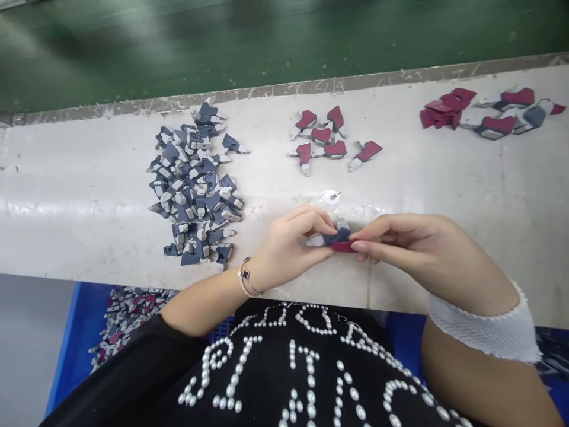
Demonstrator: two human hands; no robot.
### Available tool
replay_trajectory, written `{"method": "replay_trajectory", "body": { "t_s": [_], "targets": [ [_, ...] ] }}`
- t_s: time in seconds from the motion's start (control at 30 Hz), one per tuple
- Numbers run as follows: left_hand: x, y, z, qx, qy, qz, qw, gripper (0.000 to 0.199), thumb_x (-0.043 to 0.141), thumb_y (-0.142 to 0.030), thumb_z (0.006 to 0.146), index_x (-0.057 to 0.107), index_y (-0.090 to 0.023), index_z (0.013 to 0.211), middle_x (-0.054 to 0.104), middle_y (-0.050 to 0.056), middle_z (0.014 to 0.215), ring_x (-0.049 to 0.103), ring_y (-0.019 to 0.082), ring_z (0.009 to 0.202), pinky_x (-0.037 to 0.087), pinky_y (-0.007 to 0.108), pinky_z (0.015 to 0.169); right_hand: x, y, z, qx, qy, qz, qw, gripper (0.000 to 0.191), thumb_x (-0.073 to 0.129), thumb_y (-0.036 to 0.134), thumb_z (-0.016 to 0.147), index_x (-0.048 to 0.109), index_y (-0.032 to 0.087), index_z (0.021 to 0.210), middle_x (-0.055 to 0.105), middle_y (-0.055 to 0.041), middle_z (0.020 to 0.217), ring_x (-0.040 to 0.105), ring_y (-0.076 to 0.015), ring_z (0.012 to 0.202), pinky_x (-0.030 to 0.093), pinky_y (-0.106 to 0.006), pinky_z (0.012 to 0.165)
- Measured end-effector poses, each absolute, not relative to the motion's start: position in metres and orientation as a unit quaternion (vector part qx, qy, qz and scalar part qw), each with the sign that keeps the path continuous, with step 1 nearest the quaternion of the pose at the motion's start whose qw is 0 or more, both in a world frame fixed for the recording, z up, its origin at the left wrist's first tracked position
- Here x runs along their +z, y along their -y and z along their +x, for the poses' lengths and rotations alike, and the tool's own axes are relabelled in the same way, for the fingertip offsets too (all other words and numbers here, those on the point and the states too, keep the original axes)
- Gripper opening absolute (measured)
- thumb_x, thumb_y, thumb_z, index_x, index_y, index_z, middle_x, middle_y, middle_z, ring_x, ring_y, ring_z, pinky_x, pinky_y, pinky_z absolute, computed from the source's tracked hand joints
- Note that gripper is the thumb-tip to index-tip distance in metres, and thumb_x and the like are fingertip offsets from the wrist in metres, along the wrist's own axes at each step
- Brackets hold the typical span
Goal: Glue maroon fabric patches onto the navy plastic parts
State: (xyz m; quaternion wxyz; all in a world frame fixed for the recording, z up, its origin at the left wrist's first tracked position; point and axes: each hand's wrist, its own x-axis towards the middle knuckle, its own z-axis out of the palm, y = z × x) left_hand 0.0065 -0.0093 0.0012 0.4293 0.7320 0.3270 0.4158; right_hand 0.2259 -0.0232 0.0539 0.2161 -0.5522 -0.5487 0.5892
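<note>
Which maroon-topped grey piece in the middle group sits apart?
The rightmost maroon-topped grey piece; a gap separates it from the five bunched pieces.

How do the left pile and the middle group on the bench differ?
Colour: the left pile shows blue-grey and light grey, while the middle group shows magenta faces too.
Amount: the left pile has dozens of parts; the middle group has six.
Arrangement: the left pile is heaped and overlapping; the middle group is spread loosely.
Both rest on the pale bench, and parts in both have light grey ends.
</note>
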Motion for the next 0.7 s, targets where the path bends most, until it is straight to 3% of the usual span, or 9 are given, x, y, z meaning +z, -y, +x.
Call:
{"method": "replay_trajectory", "body": {
  "t_s": [0.2,0.53,0.7],
  "targets": [
    [-0.003,0.008,0.007,0.402,-0.323,0.735,0.440,0.019,0.080,-0.023,0.082,0.065,-0.019,0.092,0.071,0.005,0.095,0.068,0.015,0.087,0.055,0.029,0.076,0.055,0.019,0.224,0.546,0.576,-0.578,0.190,0.037,0.078,0.061,0.077,0.075,0.025,0.072,0.074,-0.0024,0.070,0.067,-0.0198,0.065,0.051,-0.033,0.058],
    [-0.001,0.006,0.007,0.393,-0.294,0.763,0.420,0.021,0.082,-0.026,0.080,0.066,-0.016,0.090,0.072,0.005,0.091,0.069,0.014,0.087,0.058,0.027,0.080,0.056,0.009,0.226,0.596,0.548,-0.567,0.151,0.039,0.078,0.061,0.078,0.071,0.022,0.076,0.073,-0.0024,0.076,0.067,-0.0193,0.071,0.052,-0.032,0.064],
    [0.001,0.005,0.007,0.427,-0.281,0.749,0.421,0.026,0.085,-0.029,0.077,0.066,-0.015,0.089,0.071,0.005,0.090,0.069,0.013,0.082,0.059,0.025,0.074,0.054,0.015,0.228,0.609,0.556,-0.539,0.174,0.034,0.071,0.056,0.087,0.065,0.024,0.096,0.071,-0.0011,0.083,0.066,-0.0182,0.076,0.052,-0.030,0.065]
  ]
}}
